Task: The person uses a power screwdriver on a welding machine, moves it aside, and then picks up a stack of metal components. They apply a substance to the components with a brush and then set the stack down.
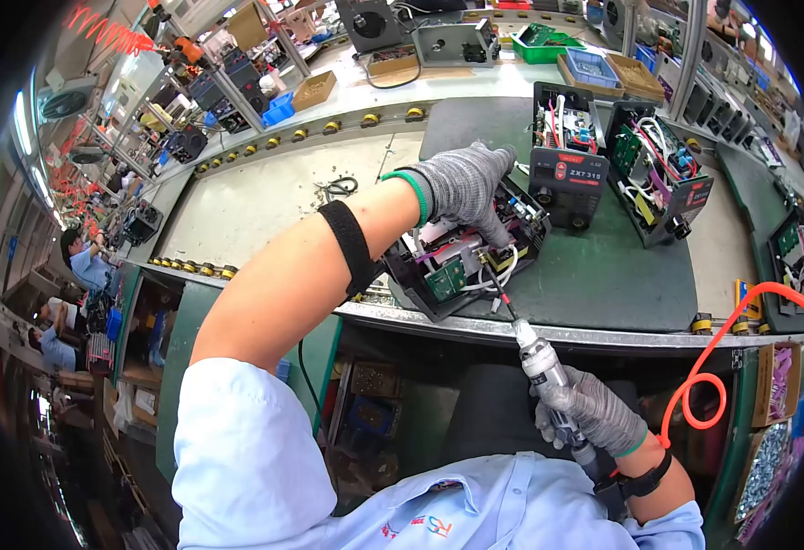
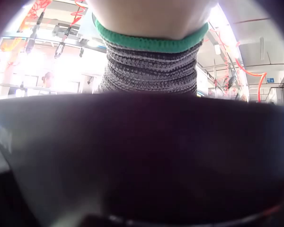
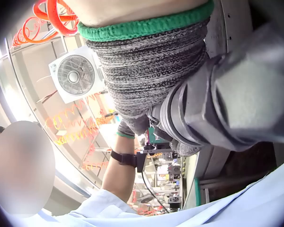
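Observation:
My gloved left hand (image 1: 466,188) reaches over an opened welding machine (image 1: 439,275) lying on the green mat, its thumb pointing down at the inner parts. How its other fingers lie at the far side, I cannot tell. In the left wrist view only the knit glove cuff (image 2: 151,66) shows above a dark blurred surface. My gloved right hand (image 1: 594,412) is wrapped round a pneumatic screwdriver (image 1: 544,362) below the table edge. The long bit (image 1: 500,289) points up into the machine beside a green circuit board (image 1: 445,280) and white wires.
Two more uncovered welding machines, one upright (image 1: 567,174) and one tilted (image 1: 659,179), stand on the mat to the right. An orange air hose (image 1: 706,353) loops at the right. A roller track (image 1: 329,127) and parts bins (image 1: 593,66) lie behind.

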